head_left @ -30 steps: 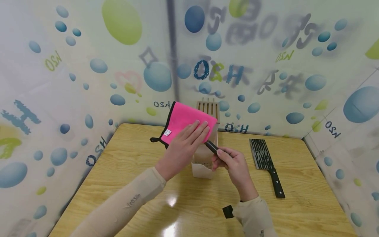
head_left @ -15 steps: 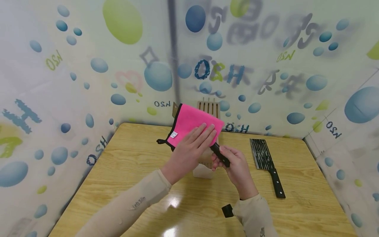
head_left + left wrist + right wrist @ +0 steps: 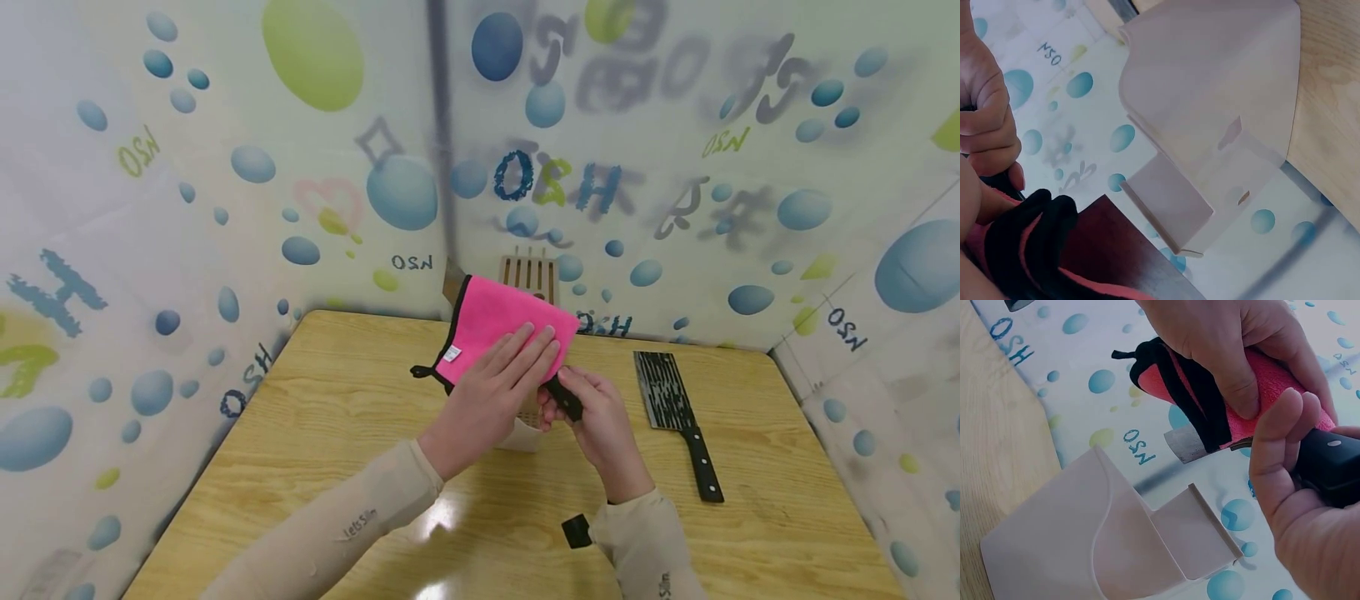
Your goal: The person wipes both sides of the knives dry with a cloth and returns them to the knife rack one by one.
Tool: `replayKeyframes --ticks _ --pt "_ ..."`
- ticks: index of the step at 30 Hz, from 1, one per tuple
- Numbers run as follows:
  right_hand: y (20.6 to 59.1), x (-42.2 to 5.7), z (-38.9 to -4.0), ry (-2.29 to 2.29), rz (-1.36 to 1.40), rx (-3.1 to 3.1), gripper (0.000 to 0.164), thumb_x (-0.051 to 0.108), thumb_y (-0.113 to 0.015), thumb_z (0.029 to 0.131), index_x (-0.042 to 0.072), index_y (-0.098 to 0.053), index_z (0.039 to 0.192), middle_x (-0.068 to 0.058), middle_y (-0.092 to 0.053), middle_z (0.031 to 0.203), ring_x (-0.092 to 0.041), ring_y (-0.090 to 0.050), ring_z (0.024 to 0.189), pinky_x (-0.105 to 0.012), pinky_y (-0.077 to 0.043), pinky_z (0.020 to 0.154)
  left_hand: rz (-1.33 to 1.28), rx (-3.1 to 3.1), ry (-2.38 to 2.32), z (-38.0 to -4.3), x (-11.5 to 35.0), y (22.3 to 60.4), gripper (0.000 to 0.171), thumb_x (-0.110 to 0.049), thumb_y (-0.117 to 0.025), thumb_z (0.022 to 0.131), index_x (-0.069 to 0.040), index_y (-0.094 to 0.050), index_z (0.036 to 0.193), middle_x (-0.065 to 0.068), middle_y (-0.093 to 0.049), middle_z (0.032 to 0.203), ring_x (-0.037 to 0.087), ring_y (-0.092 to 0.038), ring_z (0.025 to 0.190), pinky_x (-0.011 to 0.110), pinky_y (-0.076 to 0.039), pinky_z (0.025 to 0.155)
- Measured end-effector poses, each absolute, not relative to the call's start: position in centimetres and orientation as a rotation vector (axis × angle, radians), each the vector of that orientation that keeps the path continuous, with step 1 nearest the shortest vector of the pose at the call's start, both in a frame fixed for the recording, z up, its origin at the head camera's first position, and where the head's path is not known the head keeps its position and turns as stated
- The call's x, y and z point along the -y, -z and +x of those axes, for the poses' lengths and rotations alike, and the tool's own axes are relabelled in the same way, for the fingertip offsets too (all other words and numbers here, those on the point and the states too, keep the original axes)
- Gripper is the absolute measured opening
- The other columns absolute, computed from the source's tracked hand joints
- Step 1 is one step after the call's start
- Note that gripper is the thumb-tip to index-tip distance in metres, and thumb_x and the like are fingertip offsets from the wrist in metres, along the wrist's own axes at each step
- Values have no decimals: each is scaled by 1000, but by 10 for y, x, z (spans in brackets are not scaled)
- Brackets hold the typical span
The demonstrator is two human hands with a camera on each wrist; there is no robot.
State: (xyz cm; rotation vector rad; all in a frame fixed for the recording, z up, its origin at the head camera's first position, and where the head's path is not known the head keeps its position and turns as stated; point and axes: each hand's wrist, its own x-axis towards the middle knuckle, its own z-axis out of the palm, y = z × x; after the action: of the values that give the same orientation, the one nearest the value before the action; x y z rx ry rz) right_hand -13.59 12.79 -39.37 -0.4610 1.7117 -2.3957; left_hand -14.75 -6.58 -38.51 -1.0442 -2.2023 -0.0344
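My left hand (image 3: 487,400) holds a folded pink cloth (image 3: 498,312) with black trim around a knife's blade. In the right wrist view, its thumb presses from below and the end of the blade (image 3: 1186,445) sticks out past the black edging. The knife's black riveted handle (image 3: 1329,462) is gripped by my right hand (image 3: 603,425). Both hands are over the table, close in front of a pale knife holder (image 3: 519,437). Most of the blade is hidden inside the cloth.
A cleaver (image 3: 667,396) with a black-streaked blade and black handle lies on the wooden table (image 3: 337,392) to the right. The holder's slotted top (image 3: 531,275) rises behind the cloth. Patterned sheets (image 3: 315,200) enclose the table's back and sides.
The left hand and cloth have slid right and down along the blade toward the handle, baring the blade's far end. The right hand stays nearly in place on the handle.
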Motion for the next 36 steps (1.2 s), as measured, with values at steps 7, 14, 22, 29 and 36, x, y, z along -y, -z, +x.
replayKeyframes --ticks 7,14,22,29,36 --pt "394 -128 -136 2380 -479 -1750 34 21 -44 112 7 -70 97 -1 -65 79 -11 -60 62 -24 -58 60 -1035 2221 49 -149 67 385 72 12 -58 91 -3 -39 158 12 -36 166 29 -29 155 38 -20 129" --pt "394 -129 -135 2328 -503 -1774 35 23 -42 113 14 -72 98 0 -65 78 -10 -57 59 -22 -53 55 -1008 2239 17 -151 72 383 68 10 -56 95 -3 -38 159 11 -35 167 29 -28 156 38 -19 129" --pt "393 -133 -134 2272 -536 -1810 36 23 -42 113 16 -72 96 1 -65 78 -9 -58 60 -21 -51 54 -980 2262 -7 -158 80 380 66 5 -59 98 -3 -36 160 12 -34 167 29 -28 156 38 -18 129" --pt "393 -136 -135 2228 -575 -1843 38 21 -42 112 15 -73 91 -1 -67 78 -10 -58 60 -22 -52 53 -962 2290 9 -164 89 378 72 7 -64 94 -3 -36 160 12 -34 167 30 -29 155 39 -19 129" --pt "392 -140 -134 2166 -541 -1886 27 18 -48 110 4 -70 100 -2 -66 80 -10 -59 62 -24 -55 54 -922 2296 33 -172 99 377 73 14 -59 88 -2 -40 157 12 -41 163 31 -37 152 40 -26 127"
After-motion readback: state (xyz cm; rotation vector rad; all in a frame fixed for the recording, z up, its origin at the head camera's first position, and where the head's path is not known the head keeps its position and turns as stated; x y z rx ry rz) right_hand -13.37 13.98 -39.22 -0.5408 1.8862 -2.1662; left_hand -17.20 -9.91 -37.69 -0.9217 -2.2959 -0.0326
